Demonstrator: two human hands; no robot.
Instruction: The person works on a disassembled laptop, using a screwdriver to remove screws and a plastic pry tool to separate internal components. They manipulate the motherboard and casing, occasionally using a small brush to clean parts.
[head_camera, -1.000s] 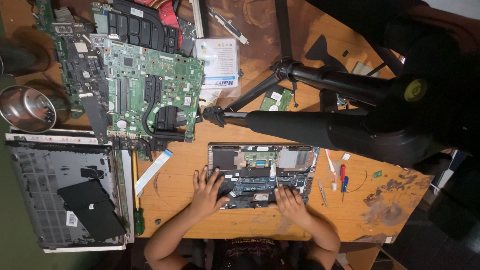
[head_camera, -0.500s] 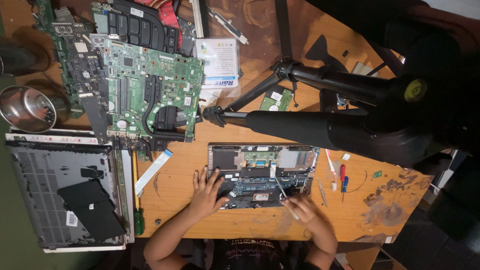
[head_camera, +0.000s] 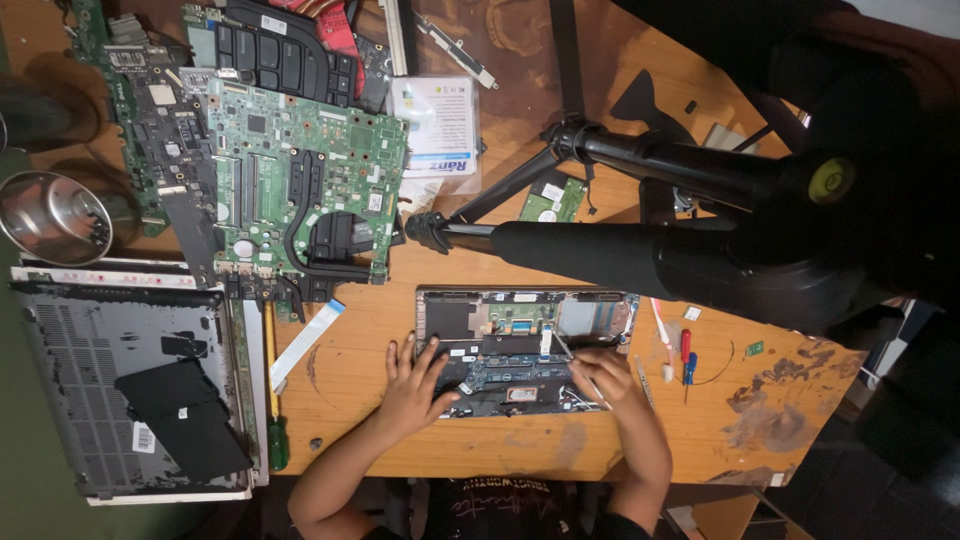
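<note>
An opened laptop base (head_camera: 500, 318) with bare circuit boards lies on the wooden table (head_camera: 350, 370) in front of me. My left hand (head_camera: 412, 388) rests flat on its left lower corner, fingers spread. Over the right part of the base, my right hand (head_camera: 606, 376) is closed around a thin metal tool (head_camera: 568, 350) whose tip points up-left into the boards.
A large green motherboard (head_camera: 300, 190) lies at the upper left, a grey laptop cover (head_camera: 120, 380) at the left, a steel bowl (head_camera: 52, 215) beside it. A black tripod (head_camera: 640, 250) crosses above the base. Small screwdrivers (head_camera: 685, 355) lie to the right, a green-handled one (head_camera: 277, 440) at the left.
My right hand has moved up from the base's lower right edge onto the boards, bringing the thin tool with it. My left hand has stayed in place.
</note>
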